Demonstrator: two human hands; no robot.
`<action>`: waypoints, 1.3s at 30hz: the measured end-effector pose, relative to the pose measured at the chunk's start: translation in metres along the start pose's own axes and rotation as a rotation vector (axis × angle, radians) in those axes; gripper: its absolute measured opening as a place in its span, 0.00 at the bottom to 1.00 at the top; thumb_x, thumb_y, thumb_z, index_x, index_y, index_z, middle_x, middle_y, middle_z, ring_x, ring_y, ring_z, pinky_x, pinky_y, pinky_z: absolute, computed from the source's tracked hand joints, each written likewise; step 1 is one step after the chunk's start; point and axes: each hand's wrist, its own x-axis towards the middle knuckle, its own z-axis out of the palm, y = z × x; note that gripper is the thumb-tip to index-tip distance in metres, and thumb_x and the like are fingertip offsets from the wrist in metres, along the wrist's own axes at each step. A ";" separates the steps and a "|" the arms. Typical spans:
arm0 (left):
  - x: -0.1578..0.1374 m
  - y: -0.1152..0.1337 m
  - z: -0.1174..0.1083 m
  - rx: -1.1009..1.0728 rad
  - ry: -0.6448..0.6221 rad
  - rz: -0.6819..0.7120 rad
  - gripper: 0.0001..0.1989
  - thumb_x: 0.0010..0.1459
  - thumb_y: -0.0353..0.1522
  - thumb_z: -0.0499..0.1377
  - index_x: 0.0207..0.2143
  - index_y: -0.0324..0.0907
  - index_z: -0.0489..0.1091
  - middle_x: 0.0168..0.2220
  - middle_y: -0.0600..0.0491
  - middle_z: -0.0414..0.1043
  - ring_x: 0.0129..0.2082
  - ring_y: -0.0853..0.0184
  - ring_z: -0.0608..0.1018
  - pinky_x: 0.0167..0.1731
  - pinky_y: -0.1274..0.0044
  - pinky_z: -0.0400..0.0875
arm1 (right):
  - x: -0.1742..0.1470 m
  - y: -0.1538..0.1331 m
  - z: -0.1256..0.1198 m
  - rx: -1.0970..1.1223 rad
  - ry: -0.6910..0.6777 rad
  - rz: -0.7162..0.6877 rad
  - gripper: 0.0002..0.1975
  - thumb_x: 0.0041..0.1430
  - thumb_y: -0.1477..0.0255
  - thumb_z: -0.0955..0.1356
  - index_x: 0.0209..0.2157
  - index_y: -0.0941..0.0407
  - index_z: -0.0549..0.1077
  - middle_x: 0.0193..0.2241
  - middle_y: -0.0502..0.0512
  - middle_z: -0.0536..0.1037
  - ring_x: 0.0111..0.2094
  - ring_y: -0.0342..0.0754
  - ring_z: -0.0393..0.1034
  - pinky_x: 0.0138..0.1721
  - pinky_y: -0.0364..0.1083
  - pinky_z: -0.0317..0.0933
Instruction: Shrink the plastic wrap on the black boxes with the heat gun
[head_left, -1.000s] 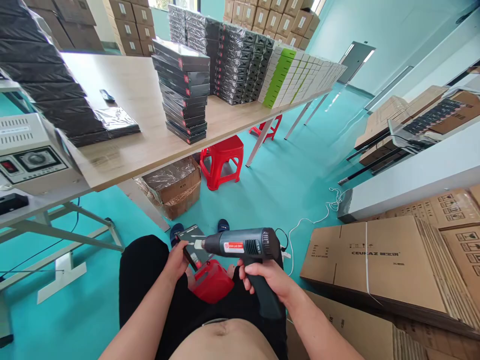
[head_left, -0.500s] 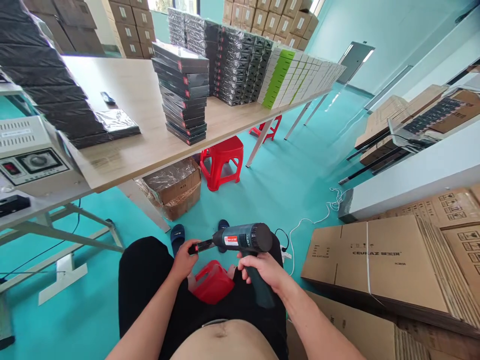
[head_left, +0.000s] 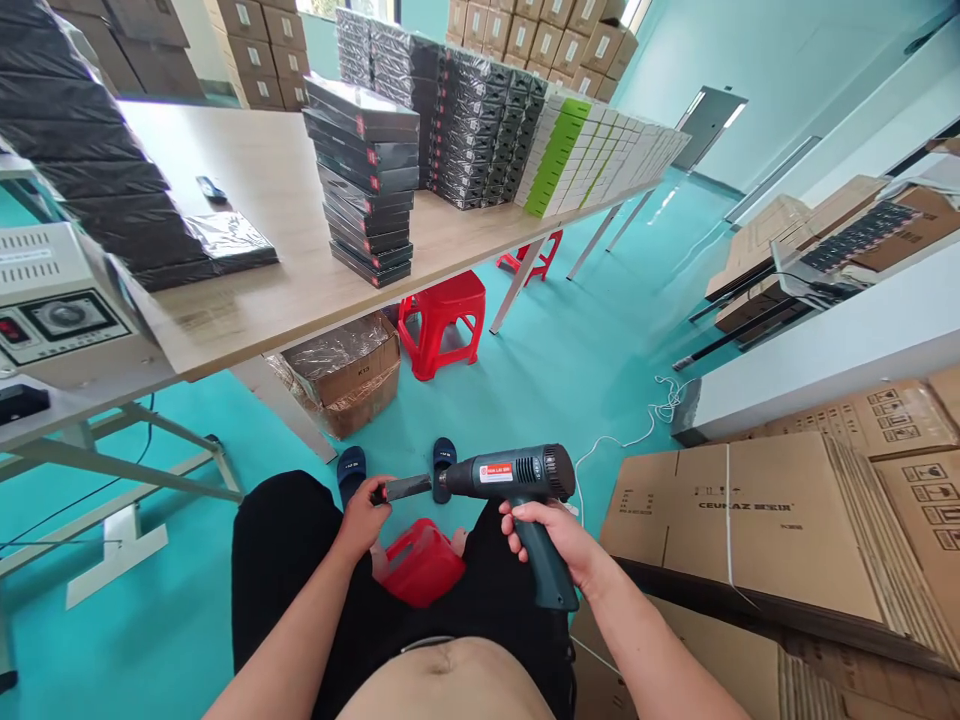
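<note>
My right hand (head_left: 551, 535) grips the handle of a dark green heat gun (head_left: 510, 480), its nozzle pointing left. My left hand (head_left: 365, 518) holds a thin black box (head_left: 405, 488) edge-on, right at the nozzle's mouth. Both hands are over my lap. I sit on a red stool (head_left: 420, 565) that shows between my legs, with my feet in dark slippers (head_left: 351, 466) on the teal floor.
A long wooden table (head_left: 300, 280) ahead carries stacks of black wrapped boxes (head_left: 367, 190) and rows of white and green boxes (head_left: 592, 150). A grey machine (head_left: 60, 300) stands at left. Red stools (head_left: 442, 320) and a carton (head_left: 345, 370) sit under the table. Flat cardboard cartons (head_left: 757, 520) lie at right.
The black box has turned from face-up to edge-on in my left hand. The heat gun has drawn back to the right and lies more level.
</note>
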 end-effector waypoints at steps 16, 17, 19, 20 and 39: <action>-0.002 0.010 -0.001 -0.049 -0.027 -0.071 0.25 0.41 0.24 0.52 0.44 0.42 0.73 0.39 0.51 0.73 0.40 0.61 0.75 0.42 0.72 0.67 | 0.003 0.003 0.014 -0.035 -0.041 -0.014 0.14 0.48 0.68 0.68 0.36 0.62 0.73 0.27 0.56 0.77 0.23 0.45 0.71 0.22 0.42 0.64; -0.002 0.010 -0.001 -0.047 -0.028 -0.072 0.25 0.42 0.25 0.52 0.44 0.41 0.73 0.38 0.52 0.73 0.39 0.62 0.75 0.42 0.72 0.67 | 0.004 0.002 0.014 -0.037 -0.046 -0.017 0.14 0.48 0.68 0.68 0.37 0.62 0.73 0.28 0.56 0.77 0.24 0.45 0.71 0.23 0.43 0.64; -0.001 0.010 -0.001 -0.038 -0.028 -0.074 0.25 0.42 0.24 0.52 0.45 0.41 0.72 0.38 0.51 0.73 0.40 0.62 0.74 0.43 0.71 0.67 | 0.004 0.001 0.014 -0.057 -0.013 -0.026 0.14 0.48 0.68 0.68 0.36 0.61 0.73 0.27 0.55 0.77 0.23 0.45 0.71 0.23 0.43 0.64; -0.001 0.009 0.000 -0.032 -0.028 -0.070 0.26 0.42 0.24 0.52 0.46 0.41 0.72 0.39 0.51 0.73 0.40 0.62 0.74 0.44 0.71 0.67 | 0.003 0.001 0.015 -0.075 0.010 -0.025 0.14 0.48 0.68 0.68 0.36 0.61 0.73 0.26 0.55 0.77 0.23 0.44 0.71 0.22 0.43 0.64; -0.006 0.011 0.007 0.129 -0.028 0.045 0.19 0.40 0.22 0.54 0.37 0.43 0.72 0.37 0.51 0.72 0.42 0.60 0.72 0.43 0.70 0.65 | -0.001 0.000 0.058 -0.277 -0.135 -0.044 0.10 0.46 0.70 0.69 0.31 0.61 0.76 0.21 0.51 0.76 0.20 0.43 0.68 0.23 0.44 0.63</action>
